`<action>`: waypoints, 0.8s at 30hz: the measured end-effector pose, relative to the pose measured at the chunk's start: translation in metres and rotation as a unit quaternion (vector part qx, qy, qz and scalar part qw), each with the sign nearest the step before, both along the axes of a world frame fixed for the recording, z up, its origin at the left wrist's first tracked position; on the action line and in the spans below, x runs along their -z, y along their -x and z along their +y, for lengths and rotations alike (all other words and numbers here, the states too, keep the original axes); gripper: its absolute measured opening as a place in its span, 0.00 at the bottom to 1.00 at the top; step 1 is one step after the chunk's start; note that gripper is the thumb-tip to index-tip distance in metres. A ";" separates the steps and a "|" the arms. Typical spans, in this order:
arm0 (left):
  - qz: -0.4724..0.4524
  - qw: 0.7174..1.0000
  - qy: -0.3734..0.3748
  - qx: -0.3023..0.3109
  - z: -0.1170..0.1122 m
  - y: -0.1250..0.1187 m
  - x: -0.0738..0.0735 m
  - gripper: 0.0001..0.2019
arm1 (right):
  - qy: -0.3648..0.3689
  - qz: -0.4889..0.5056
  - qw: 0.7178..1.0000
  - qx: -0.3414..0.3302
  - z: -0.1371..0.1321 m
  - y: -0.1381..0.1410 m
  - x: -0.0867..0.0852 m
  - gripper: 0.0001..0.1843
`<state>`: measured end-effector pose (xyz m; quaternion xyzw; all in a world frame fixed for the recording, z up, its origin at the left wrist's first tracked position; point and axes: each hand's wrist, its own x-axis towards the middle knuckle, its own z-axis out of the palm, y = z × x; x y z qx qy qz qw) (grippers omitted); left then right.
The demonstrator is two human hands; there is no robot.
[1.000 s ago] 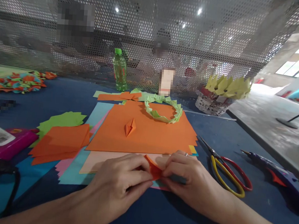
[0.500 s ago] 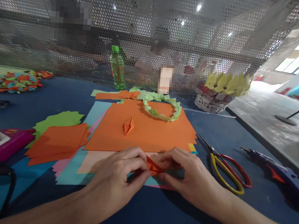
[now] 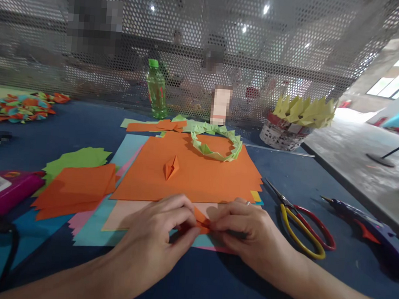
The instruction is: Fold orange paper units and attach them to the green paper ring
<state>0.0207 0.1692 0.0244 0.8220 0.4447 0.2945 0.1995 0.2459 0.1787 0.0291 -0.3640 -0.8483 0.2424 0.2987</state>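
One small orange folded paper (image 3: 202, 220) sits between the hands, over the near edge of the paper stack (image 3: 183, 189) on the blue desk (image 3: 210, 282). The left hand (image 3: 161, 226) pinches its left end; the right hand (image 3: 249, 226) pinches the other. The right fingers have just drawn closer together and the flap looks lower, so a crease is probably being pressed. Unlike that, the orange diamond (image 3: 171, 168), green ring (image 3: 206, 150) and scissors (image 3: 288, 215) toward the desk's right edge lie as before.
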 end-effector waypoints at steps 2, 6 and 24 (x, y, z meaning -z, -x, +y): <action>-0.002 1.000 -0.014 -0.006 0.000 0.001 0.001 0.04 | 0.018 -0.009 1.000 0.013 -0.001 0.000 -0.001 0.13; -0.003 0.998 -0.054 0.025 0.000 0.002 0.004 0.13 | 0.057 -0.013 0.998 0.035 -0.002 0.002 -0.001 0.13; 0.012 0.995 -0.075 0.059 -0.001 0.003 0.008 0.12 | 0.072 -0.053 0.993 0.078 0.000 0.007 -0.006 0.09</action>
